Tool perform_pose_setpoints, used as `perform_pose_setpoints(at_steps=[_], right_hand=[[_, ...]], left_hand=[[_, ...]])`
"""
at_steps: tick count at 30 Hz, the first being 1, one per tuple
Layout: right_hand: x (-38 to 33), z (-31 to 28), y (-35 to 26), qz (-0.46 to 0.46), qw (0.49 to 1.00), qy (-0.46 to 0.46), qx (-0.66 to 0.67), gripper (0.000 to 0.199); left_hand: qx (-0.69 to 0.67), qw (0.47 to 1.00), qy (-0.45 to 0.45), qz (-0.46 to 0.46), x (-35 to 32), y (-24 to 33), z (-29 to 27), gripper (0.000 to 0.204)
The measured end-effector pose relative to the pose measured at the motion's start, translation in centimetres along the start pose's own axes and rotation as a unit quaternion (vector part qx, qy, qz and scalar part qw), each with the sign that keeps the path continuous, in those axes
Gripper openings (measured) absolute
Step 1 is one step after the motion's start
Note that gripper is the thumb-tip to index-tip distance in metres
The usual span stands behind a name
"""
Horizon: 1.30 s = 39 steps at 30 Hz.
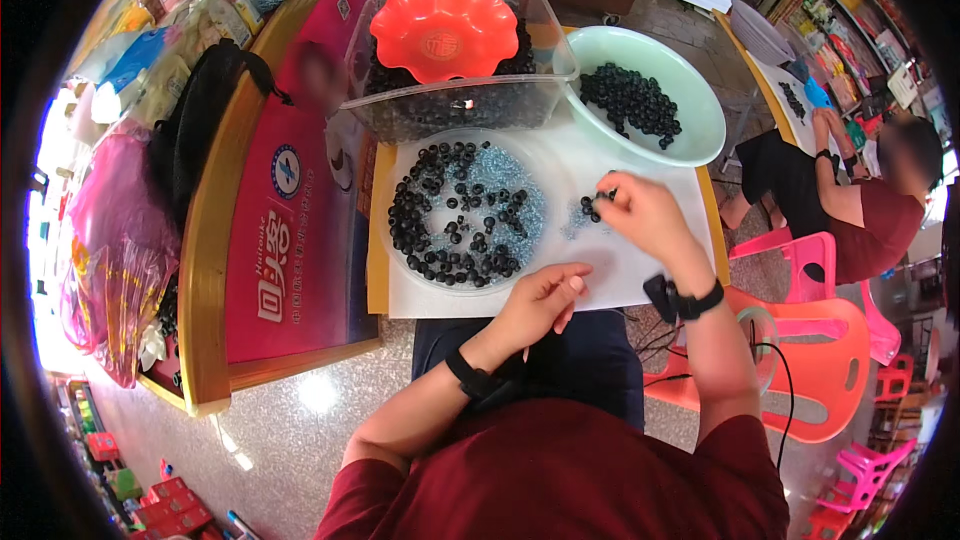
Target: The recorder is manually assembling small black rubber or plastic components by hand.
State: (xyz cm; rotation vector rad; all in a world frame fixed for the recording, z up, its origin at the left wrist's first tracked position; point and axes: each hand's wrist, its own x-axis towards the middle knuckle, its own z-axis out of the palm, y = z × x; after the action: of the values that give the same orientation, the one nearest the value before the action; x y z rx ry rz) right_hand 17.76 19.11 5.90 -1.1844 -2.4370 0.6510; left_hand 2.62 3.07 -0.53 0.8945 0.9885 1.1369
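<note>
our right hand (645,215) pinches small black rings (591,206) in a nearly closed grip above the white counter (640,275). our left hand (545,298) rests half-curled and empty beside a clear plate (466,206) of rings and screws.

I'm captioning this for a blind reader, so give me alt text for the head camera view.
Seen from above, a seated person's right hand pinches small black rings over a white sheet, while the left hand rests at its near edge. A clear round tray of black rings and silvery bits lies to the left, with a pale green bowl of rings and a red dish behind.
</note>
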Motion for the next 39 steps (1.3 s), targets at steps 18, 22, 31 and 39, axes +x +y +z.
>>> perform_pose_setpoints(at_steps=[18,22,31,39], right_hand=[[-8.4,2.6,2.2,-0.066,0.995,0.060,0.036,0.018],[-8.9,2.9,2.0,-0.060,0.995,0.075,0.009,0.012],[-10.4,2.9,-0.5,0.074,0.960,0.030,0.269,0.009],[-10.9,2.7,-2.6,0.169,0.912,-0.045,0.372,0.012]], left_hand=[[-0.023,0.997,0.040,0.059,0.4,-1.3,0.8,0.021],[0.019,0.994,0.048,0.098,0.3,-1.7,1.1,0.022],[0.155,0.969,0.102,0.162,0.1,-2.1,1.9,0.022],[0.224,0.948,0.121,0.189,-0.2,-2.1,1.9,0.022]])
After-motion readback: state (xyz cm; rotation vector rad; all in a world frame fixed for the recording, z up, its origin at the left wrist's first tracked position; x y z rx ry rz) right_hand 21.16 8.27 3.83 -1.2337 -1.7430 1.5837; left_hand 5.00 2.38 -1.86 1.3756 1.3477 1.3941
